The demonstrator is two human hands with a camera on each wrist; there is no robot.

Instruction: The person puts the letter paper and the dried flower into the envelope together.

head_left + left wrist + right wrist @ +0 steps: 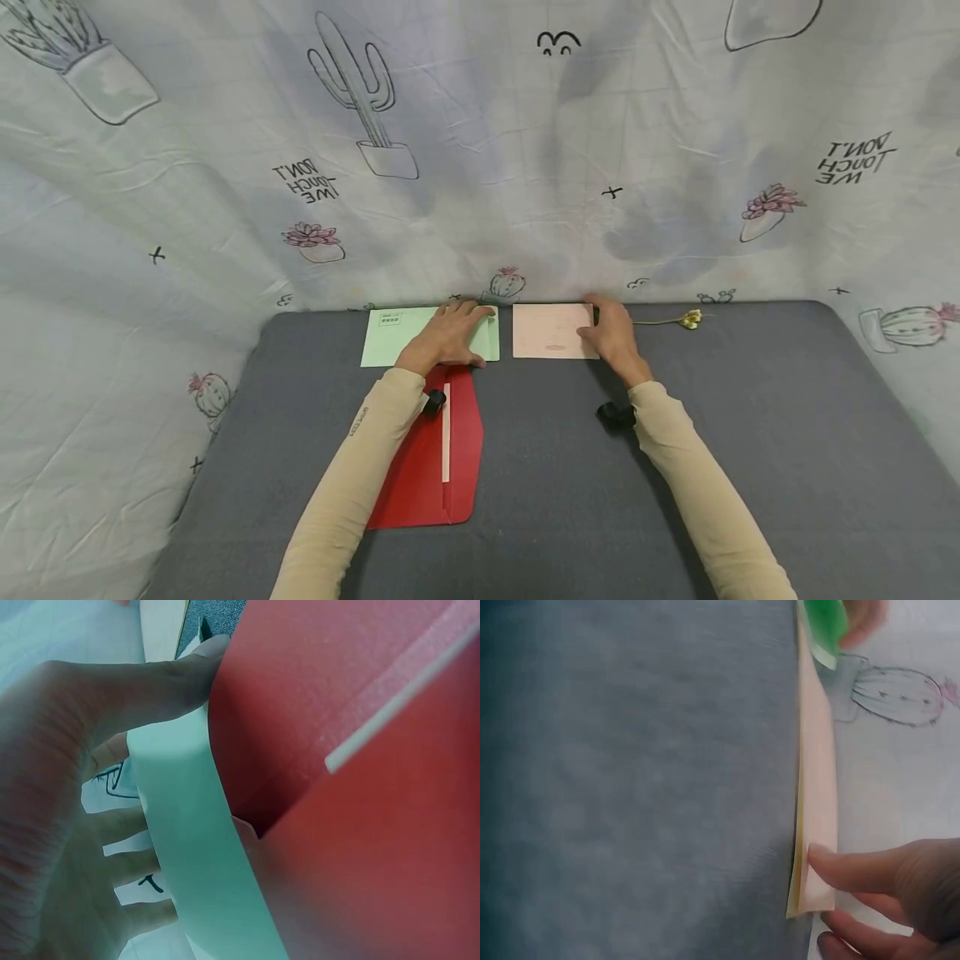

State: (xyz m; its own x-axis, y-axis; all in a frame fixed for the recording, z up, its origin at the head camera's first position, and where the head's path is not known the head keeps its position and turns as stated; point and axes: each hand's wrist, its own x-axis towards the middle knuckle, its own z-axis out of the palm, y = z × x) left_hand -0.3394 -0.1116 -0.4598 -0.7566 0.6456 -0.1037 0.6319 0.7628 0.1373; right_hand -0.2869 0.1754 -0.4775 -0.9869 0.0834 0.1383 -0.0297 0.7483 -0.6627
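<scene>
Here, your left hand (448,335) grips the green envelope (393,340) across its width: the thumb meets the near edge and the fingers reach the far one, a span that presumably steadies both long sides at once. Your right hand (611,329) holds the pale pink envelope (551,332) by its right end, thumb on the upper face and fingers past the far edge, apparently so that the palm covers little of the paper. A yellow layer (796,877) shows below that thumb; whether it is a separate piece, you cannot tell. Between the two sets of fingers, the envelopes lie end to end with a narrow gap. Nearer to you than the left thumb, the red envelope (431,467) lies partly hidden by the beige left sleeve (360,467); its white strip (446,433) may serve for sealing. To the right of the right fingers, a yellow flower (690,319) rests on the grey table (540,467). Beyond all fingertips hangs a cactus-printed cloth (480,167), probably a backdrop.
</scene>
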